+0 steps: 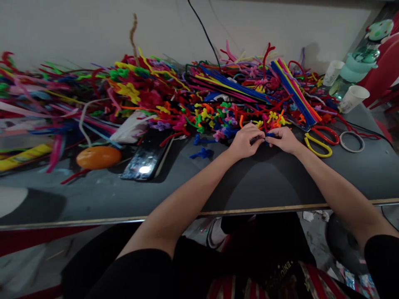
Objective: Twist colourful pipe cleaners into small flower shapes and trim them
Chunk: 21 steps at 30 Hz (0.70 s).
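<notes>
Both hands meet over the dark grey table, at the near edge of a heap of coloured pipe cleaners. My left hand (247, 142) pinches one side of a small dark blue pipe-cleaner piece (268, 135). From the right, my right hand (284, 140) has its fingers closed on the same piece, which is mostly hidden by the fingertips. Left of my left hand, a blue pipe-cleaner shape (202, 153) lies on the table, with another blue one (202, 140) just behind it.
The heap (149, 93) runs along the wall. An orange fruit (99, 158) and a phone (145, 160) lie left. Scissors (318, 144) with red and yellow handles, a tape ring (352, 141), paper cups (354, 99) and a bottle (357, 68) stand or lie right. The table edge (264, 209) is near.
</notes>
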Available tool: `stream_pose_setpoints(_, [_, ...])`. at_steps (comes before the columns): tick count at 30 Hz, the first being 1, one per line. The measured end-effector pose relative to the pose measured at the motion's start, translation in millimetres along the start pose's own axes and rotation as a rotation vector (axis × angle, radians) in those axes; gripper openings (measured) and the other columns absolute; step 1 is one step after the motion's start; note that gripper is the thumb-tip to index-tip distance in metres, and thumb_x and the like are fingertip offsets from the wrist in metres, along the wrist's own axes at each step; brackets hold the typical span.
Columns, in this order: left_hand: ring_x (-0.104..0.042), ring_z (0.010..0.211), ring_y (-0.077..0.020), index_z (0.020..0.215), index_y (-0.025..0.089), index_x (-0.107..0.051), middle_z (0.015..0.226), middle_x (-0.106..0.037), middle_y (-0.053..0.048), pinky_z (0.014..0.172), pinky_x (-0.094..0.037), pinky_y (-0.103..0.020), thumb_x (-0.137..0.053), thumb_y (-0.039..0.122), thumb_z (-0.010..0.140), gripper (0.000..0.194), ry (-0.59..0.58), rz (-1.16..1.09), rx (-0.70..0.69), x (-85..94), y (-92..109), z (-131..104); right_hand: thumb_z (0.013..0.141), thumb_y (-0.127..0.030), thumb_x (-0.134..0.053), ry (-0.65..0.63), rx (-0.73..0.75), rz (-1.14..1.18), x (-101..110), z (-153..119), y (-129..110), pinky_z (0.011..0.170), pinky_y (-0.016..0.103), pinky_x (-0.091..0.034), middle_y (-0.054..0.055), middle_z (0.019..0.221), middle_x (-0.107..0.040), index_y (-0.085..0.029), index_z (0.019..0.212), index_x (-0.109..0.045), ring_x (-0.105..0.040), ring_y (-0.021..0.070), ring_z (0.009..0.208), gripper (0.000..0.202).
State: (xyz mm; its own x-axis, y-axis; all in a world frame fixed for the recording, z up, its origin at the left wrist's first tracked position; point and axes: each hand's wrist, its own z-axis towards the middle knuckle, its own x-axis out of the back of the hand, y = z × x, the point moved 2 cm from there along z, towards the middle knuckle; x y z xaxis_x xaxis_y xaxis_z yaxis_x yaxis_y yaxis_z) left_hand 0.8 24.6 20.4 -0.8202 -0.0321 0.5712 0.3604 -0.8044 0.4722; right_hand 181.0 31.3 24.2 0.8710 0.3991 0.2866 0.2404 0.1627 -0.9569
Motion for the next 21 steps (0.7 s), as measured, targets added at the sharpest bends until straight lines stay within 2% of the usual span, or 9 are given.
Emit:
stream_pose_setpoints(6, [-0.064,0.085,-0.0205,0.088,0.02,-0.069,0.083,-0.072,-0.006,0.08,-0.054,-0.038,-0.061,0.027,0.091,0.011,0.088,0.088,0.065,1.5,0.7,-2.6,0.071,-0.052,-0.074,0.046,0.032,0.095,-1.5,2.7,-1.1,0.057,0.025,-0.04,-0.002,0.058,-0.06,-0.018,0.072,-0.065,-0.051,0.0101,0.056,0.035])
stream_pose_setpoints(9, [-0.065,0.087,-0.02,0.089,0.02,-0.07,0.085,-0.073,-0.006,0.079,-0.053,-0.036,-0.065,0.031,0.089,0.012,0.092,0.077,0.097,2.4,0.0,-2.0,0.071,-0.048,-0.074,0.087,0.039,0.131,-2.5,4.6,1.4,0.054,0.024,-0.038,-0.002,0.067,-0.061,-0.018,0.086,-0.066,-0.05,0.0098,0.059,0.035])
stream_pose_setpoints(11, [-0.065,0.085,-0.0188,0.087,0.02,-0.071,0.084,-0.073,-0.006,0.075,-0.053,-0.033,-0.067,0.031,0.088,0.011,0.109,0.036,0.164,0.5,-1.1,-2.2,0.071,-0.043,-0.072,0.11,0.02,0.177,-2.9,5.5,4.3,0.05,0.023,-0.035,-0.002,0.072,-0.06,-0.019,0.099,-0.065,-0.049,0.0095,0.06,0.037])
stream_pose_setpoints(14, [-0.064,0.076,-0.0157,0.086,0.019,-0.072,0.084,-0.073,-0.005,0.067,-0.052,-0.029,-0.07,0.032,0.086,0.013,0.164,-0.084,0.345,-7.2,-5.8,-4.8,0.074,-0.041,-0.069,0.156,-0.029,0.249,-3.7,6.8,9.4,0.045,0.021,-0.029,-0.004,0.072,-0.056,-0.021,0.11,-0.059,-0.044,0.0081,0.055,0.042])
stream_pose_setpoints(18, [-0.064,0.067,-0.0136,0.084,0.016,-0.073,0.079,-0.074,-0.004,0.064,-0.053,-0.027,-0.07,0.035,0.086,0.02,0.229,-0.296,0.574,-19.1,-14.5,-9.2,0.071,-0.055,-0.075,0.247,0.026,0.236,-5.5,8.1,11.7,0.043,0.021,-0.034,-0.004,0.07,-0.056,-0.023,0.099,-0.058,-0.047,0.0079,0.054,0.046])
stream_pose_setpoints(21, [-0.065,0.067,-0.0144,0.086,0.016,-0.076,0.08,-0.076,-0.005,0.064,-0.053,-0.028,-0.072,0.034,0.085,0.019,0.241,-0.313,0.573,-16.4,-16.5,-8.5,0.067,-0.065,-0.077,0.267,0.036,0.209,-6.5,9.0,11.6,0.044,0.022,-0.039,-0.003,0.063,-0.056,-0.021,0.086,-0.061,-0.051,0.0097,0.054,0.051])
